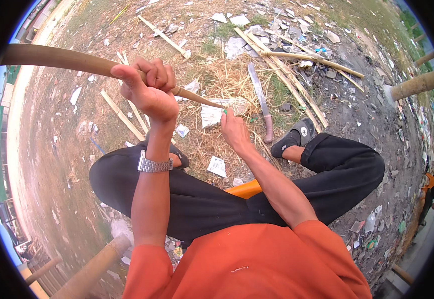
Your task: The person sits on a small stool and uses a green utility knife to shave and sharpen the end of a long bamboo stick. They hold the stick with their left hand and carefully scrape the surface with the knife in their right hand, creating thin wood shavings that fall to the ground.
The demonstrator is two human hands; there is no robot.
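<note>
A long bamboo pole (72, 58) runs from the far left toward the middle, thinning as it goes. My left hand (149, 92) is wrapped round it partway along, thumb raised, with a metal-band watch on the wrist. At the thin tip, my right hand (235, 130) is closed in a pinch on a small green thing (224, 110); its kind is too small to tell. Just right of that hand, a machete (258, 89) lies on straw, its worn handle toward me. Beneath the pole's tip is a pale flat scrap (211, 115).
Split bamboo strips (291, 79) lie at the far right, with others (122, 115) at the left. Straw, paper and broken bits litter the ground. My sandalled feet flank the straw. Thick bamboo posts (419, 84) stand at both sides. Another person (431, 197) is at the right edge.
</note>
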